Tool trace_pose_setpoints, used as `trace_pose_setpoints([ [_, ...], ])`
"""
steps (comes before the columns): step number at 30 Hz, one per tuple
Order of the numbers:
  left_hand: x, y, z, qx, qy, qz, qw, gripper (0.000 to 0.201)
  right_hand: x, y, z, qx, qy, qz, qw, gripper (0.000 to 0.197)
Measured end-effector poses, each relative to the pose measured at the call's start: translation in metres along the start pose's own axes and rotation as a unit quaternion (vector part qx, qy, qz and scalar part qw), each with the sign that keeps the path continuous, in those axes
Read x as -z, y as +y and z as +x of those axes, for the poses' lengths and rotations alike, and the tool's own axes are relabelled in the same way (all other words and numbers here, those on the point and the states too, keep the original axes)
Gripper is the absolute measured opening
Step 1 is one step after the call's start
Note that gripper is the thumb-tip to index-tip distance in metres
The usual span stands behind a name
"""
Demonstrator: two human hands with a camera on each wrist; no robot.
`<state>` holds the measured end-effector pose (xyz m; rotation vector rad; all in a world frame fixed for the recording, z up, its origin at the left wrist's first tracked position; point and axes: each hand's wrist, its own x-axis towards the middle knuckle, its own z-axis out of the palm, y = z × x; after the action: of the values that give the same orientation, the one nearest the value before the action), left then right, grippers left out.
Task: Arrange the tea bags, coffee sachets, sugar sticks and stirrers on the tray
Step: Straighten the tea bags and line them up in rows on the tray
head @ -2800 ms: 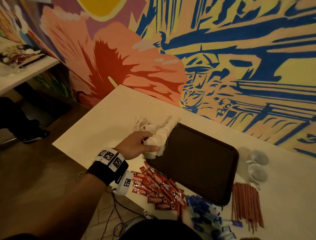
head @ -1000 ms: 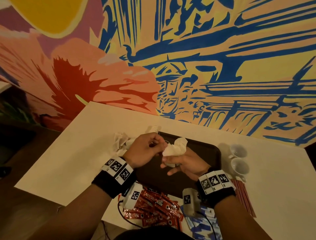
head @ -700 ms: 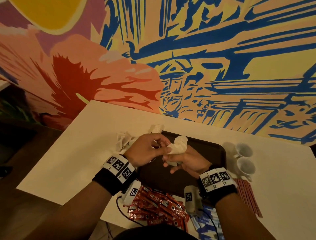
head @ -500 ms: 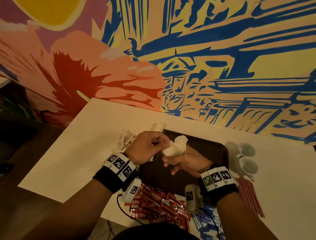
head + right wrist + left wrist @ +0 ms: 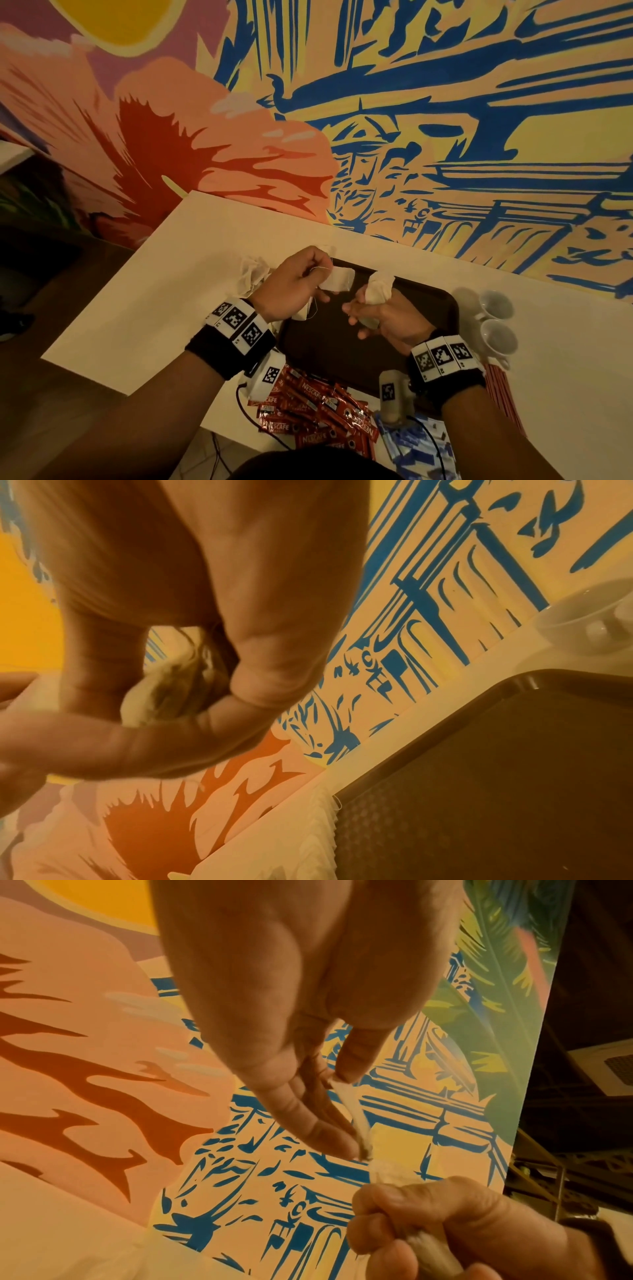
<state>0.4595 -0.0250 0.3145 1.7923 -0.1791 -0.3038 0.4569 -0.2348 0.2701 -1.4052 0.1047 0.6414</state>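
A: The single tea bag (image 5: 337,284) hangs above the far left corner of the brown tray (image 5: 431,301), pinched between thumb and fingers of the left hand (image 5: 291,287), its thread looped by the knuckles.

B: And the rest?

A: The right hand (image 5: 383,315) is closed round a bunch of tea bags (image 5: 376,291), also above the tray. The risk I see is that thread: if it is tangled with the bunch, pulling apart could drag others loose or tear the paper.

B: A slack fist would spill them too.

A: Yes. The head view alone shows the coffee sachets (image 5: 318,411), blue sugar sticks (image 5: 414,445), stirrers (image 5: 503,394) and cups (image 5: 496,322) on the table (image 5: 154,291), none on the tray. The right wrist view shows more tea bags (image 5: 318,826) lying just beside the tray's edge.
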Motion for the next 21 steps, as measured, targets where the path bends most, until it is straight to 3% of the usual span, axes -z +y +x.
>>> trace_pose_setpoints([
  [5, 0.001, 0.01, -0.005, 0.009, -0.03, 0.04, 0.999, 0.01, 0.011, -0.002, -0.004, 0.058, 0.015, 0.014, 0.998, 0.021],
  [9, 0.0, 0.013, -0.006, 0.019, -0.069, 0.071, 0.995, 0.006, 0.009, -0.004, -0.009, 0.065, -0.027, -0.018, 0.997, 0.048],
  [11, -0.003, 0.015, -0.007, 0.015, -0.069, 0.069, 0.995, 0.004, 0.007, -0.002, -0.01, 0.069, -0.034, -0.079, 0.994, 0.05],
  [18, -0.015, 0.015, -0.008, 0.015, 0.039, 0.069, 0.997, 0.013, 0.014, 0.0, -0.014, 0.068, -0.033, -0.139, 0.987, 0.039],
  [21, -0.013, 0.018, -0.009, 0.037, 0.077, 0.031, 0.996, 0.026, 0.019, 0.001, -0.016, 0.062, -0.037, -0.164, 0.984, 0.032],
])
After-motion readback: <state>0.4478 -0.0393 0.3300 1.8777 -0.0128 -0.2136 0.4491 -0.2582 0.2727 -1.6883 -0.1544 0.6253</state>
